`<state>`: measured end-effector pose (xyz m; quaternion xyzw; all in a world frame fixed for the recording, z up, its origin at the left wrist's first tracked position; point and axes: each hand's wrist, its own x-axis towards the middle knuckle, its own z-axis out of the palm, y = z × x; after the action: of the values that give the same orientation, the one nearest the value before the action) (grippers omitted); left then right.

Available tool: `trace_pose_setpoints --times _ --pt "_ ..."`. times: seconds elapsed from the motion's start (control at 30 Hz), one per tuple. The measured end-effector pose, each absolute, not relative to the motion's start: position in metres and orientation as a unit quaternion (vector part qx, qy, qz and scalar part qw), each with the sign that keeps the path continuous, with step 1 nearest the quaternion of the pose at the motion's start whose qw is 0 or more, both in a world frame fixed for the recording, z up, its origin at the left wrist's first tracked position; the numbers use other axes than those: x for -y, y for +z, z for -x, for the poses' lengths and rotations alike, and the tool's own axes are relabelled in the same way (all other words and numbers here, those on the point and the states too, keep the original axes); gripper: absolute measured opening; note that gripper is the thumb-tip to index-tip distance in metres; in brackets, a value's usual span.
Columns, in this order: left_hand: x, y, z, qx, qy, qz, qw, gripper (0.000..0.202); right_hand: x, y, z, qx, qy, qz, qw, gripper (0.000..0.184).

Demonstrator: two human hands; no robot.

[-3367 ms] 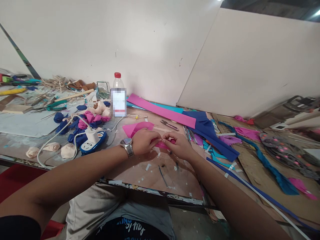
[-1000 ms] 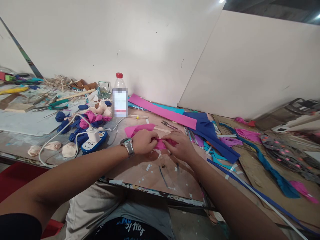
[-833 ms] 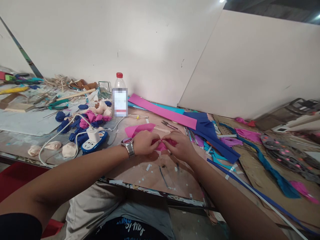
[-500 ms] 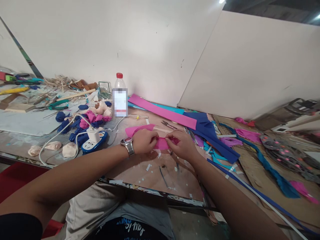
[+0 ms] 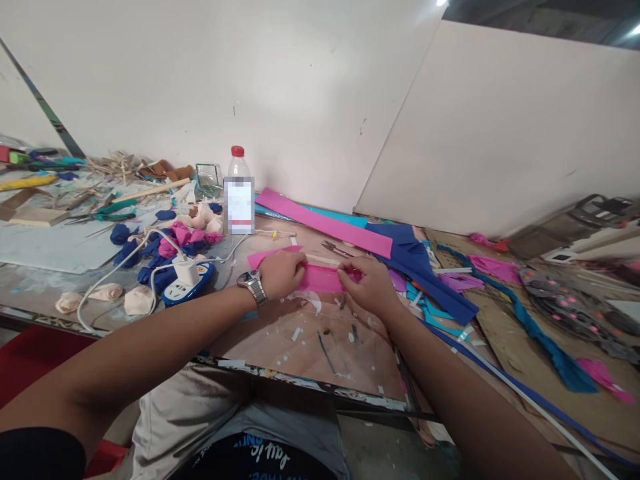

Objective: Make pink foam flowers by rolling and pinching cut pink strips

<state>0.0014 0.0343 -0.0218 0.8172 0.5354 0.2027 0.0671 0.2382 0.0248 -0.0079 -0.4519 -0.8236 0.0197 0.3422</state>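
Observation:
A strip of thin pink crepe paper (image 5: 320,280) stretches between my two hands, low over the worktable. My left hand (image 5: 283,272), with a metal watch (image 5: 253,287) on its wrist, pinches the strip near its left part; a pink end sticks out behind that hand. Thumb and fingers of my right hand (image 5: 366,280) pinch the right part along the upper edge, which looks folded. A pair of small scissors or snips (image 5: 337,249) lies just beyond the strip. Behind it rests a longer pink strip (image 5: 325,223) across blue paper (image 5: 435,277).
On the left are a power strip (image 5: 190,283) with a white cable, rolled paper flowers (image 5: 145,250) and green-handled pliers (image 5: 115,211). A red-capped bottle (image 5: 239,163) stands near the wall, partly behind a blurred rectangle. Cardboard (image 5: 515,353) with a twisted teal strip (image 5: 550,360) lies right.
My hands have moved farther apart, the left one leftward and the right one slightly rightward. More of the pink strip shows stretched between them.

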Motion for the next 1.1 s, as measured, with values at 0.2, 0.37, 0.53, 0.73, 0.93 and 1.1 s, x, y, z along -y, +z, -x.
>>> trace_pose_setpoints --times 0.2,0.37,0.53,0.73,0.93,1.1 --pt "-0.039 -0.021 0.002 -0.547 0.213 -0.806 0.072 0.029 -0.030 -0.010 -0.243 0.814 0.031 0.471 0.339 0.009" --pt "-0.030 -0.016 0.000 -0.498 0.196 -0.841 0.081 0.026 -0.024 -0.009 -0.236 0.842 0.036 0.429 0.326 0.009" --pt "-0.020 -0.015 -0.005 -0.440 0.191 -0.874 0.081 0.025 -0.017 -0.011 -0.225 0.864 0.058 0.386 0.318 0.007" --pt "-0.017 -0.012 -0.006 -0.440 0.196 -0.871 0.098 0.023 -0.014 -0.010 -0.221 0.876 0.061 0.353 0.322 0.008" --pt "-0.016 -0.008 -0.007 -0.444 0.212 -0.862 0.125 0.022 -0.011 -0.006 -0.221 0.887 0.050 0.337 0.313 0.007" --pt "-0.015 -0.008 -0.007 -0.429 0.216 -0.865 0.147 0.023 -0.010 -0.006 -0.221 0.887 0.042 0.334 0.318 0.009"
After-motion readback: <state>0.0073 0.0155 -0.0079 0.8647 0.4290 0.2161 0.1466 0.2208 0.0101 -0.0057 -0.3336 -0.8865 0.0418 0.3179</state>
